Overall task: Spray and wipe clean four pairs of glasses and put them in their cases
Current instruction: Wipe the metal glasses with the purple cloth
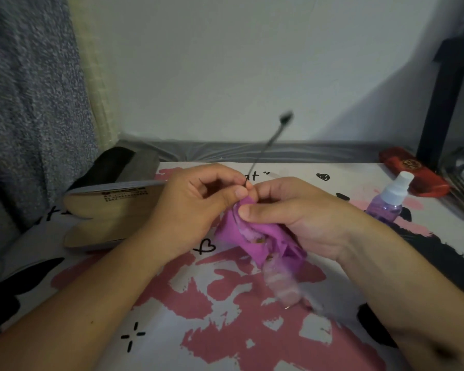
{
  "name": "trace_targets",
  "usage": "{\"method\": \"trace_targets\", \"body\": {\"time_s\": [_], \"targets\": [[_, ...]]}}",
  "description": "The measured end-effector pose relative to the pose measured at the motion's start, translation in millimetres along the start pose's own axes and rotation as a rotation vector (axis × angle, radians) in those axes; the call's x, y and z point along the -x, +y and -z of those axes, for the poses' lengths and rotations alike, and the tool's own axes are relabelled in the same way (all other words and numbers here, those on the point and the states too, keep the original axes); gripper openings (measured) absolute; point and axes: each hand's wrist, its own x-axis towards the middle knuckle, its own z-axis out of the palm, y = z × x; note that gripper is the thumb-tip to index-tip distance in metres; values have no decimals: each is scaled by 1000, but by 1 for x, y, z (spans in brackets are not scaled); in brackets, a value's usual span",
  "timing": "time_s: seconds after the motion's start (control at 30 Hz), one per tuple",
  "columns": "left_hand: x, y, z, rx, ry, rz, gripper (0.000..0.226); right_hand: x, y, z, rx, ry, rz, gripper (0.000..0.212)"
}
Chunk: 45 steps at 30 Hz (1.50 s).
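Note:
My left hand (196,207) pinches a pair of thin-framed glasses near the hinge; one dark temple arm (269,141) sticks up and away toward the wall. My right hand (289,212) grips a purple cloth (252,239) wrapped around the frame, thumb pressing on it. A clear lens (281,286) hangs blurred below the cloth. A small purple spray bottle (389,200) with a white cap stands to the right. A red glasses case (413,171) lies shut at the back right. An open grey case (110,199) with a tan lining lies at the left.
The table (225,317) wears a white cloth with pink and black prints. A grey curtain (30,103) hangs at the left, a pale wall stands behind, and a black post (439,108) rises at the right beside a metal object.

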Motion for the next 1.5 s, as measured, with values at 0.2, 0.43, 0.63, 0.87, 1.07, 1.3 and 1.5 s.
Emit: {"method": "trace_targets", "body": {"time_s": [0.2, 0.43, 0.63, 0.87, 1.07, 1.3, 1.5], "targets": [[6, -5, -3, -135, -10, -85, 17, 0, 3, -4, -9, -27, -72, 34], [4, -8, -4, -98, 7, -71, 19, 1, 1, -8, 13, 69, -28, 12], [3, -3, -2, -69, 32, -100, 21, 5, -2, -3, -34, -20, -106, 13], [4, -5, -6, -58, 20, -80, 23, 6, -3, -5, -23, -40, -52, 8], [2, -2, -9, -11, 52, -52, 11, 3, -1, -8, -83, 85, 21, 38], [2, -3, -3, 81, 108, -46, 12, 2, -2, -7, -166, 138, -7, 25], [4, -7, -7, -22, 46, -123, 16, 4, -2, 1, 5, 19, -81, 33]]}}
